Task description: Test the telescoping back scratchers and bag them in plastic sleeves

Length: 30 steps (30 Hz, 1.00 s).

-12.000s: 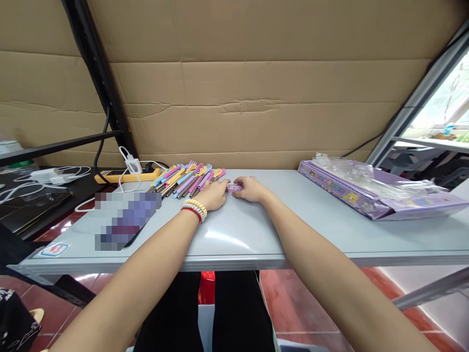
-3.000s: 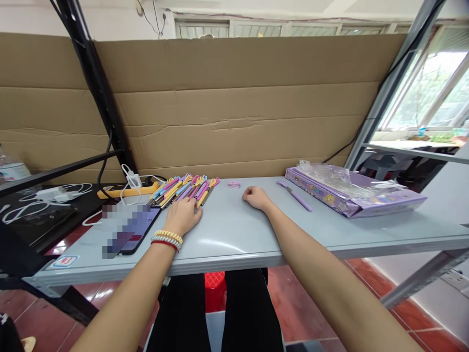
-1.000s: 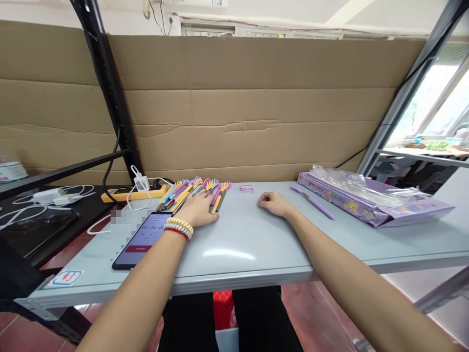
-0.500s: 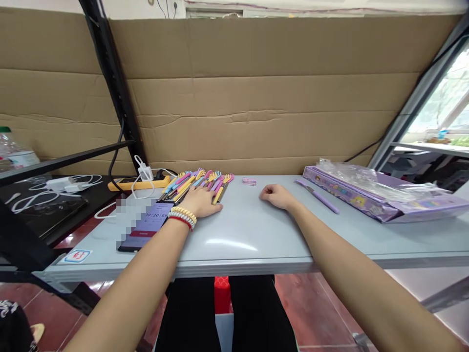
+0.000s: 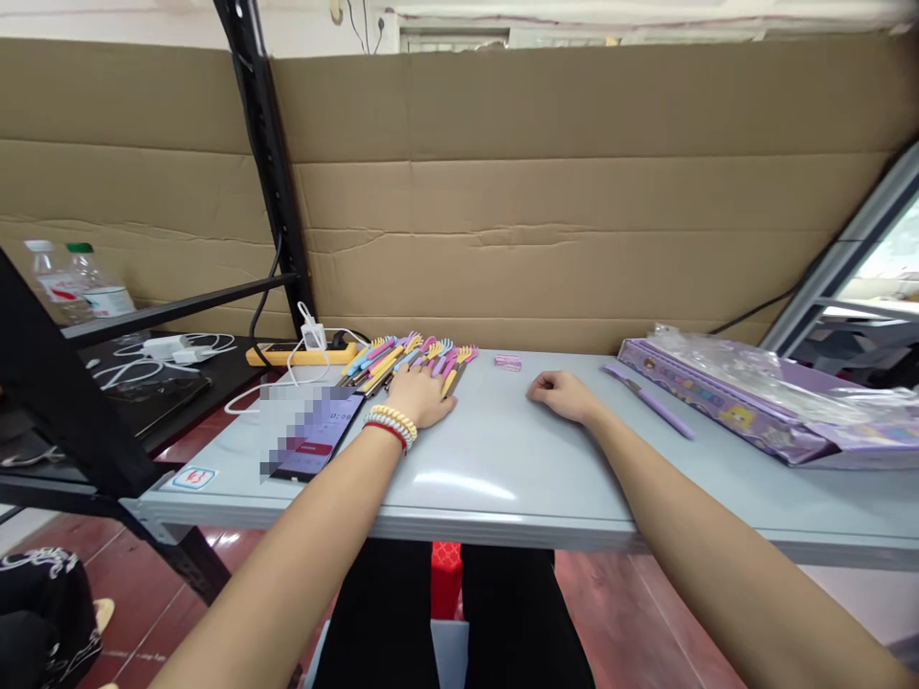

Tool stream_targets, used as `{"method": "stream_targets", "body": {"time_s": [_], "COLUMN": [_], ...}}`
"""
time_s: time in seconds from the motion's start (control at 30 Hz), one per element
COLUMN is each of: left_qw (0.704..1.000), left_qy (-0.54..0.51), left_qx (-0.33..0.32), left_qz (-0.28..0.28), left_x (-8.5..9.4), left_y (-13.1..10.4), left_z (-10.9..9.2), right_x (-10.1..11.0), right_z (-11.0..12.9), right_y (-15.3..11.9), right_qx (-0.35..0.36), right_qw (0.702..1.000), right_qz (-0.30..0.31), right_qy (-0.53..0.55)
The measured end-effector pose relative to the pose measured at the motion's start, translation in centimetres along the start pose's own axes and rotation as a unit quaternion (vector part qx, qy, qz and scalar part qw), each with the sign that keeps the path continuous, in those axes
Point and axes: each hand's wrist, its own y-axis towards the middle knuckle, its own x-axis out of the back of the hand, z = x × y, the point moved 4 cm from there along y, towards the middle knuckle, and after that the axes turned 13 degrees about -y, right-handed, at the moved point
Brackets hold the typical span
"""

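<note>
In the head view, we see the two hands well apart on the grey table [image 5: 488,455]. The left hand [image 5: 420,394] lies palm down, fingers extended over the near ends of a bunch of colourful sticks [image 5: 384,364] with hand-shaped tips, its thumb out to the side. We find the right hand [image 5: 562,394] resting on its edge, fingers folded in toward the palm. Between the hands, farther back, lies a small pink piece [image 5: 507,364]. Beyond the right hand we see a single purple stick [image 5: 659,406], just beside a purple box [image 5: 707,402] topped with clear plastic wrap [image 5: 761,375]. A phone [image 5: 326,435] lies near the left wrist.
</note>
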Motion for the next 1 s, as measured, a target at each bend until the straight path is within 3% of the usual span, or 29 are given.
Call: {"method": "stream_targets", "body": {"time_s": [0.43,0.77,1.0], "left_qw": [1.000,0.997,0.975], "left_qy": [0.005,-0.027,-0.003], "left_qx": [0.014,0.069,0.214], "left_qz": [0.001,-0.019,-0.066], "left_x": [-0.3,0.6,1.4], "left_y": [0.4,-0.7,-4.5], "left_z": [-0.2,-0.4,-0.1], "right_x": [-0.2,0.1,-0.1], "right_z": [-0.4,-0.2,-0.2], "right_y": [0.2,0.0,0.3], "right_qx": [-0.003,-0.017,-0.010], "right_qw": [1.000,1.000,1.000], "right_qz": [0.006,-0.004,0.000], "right_qy": [0.005,0.003,0.008]}}
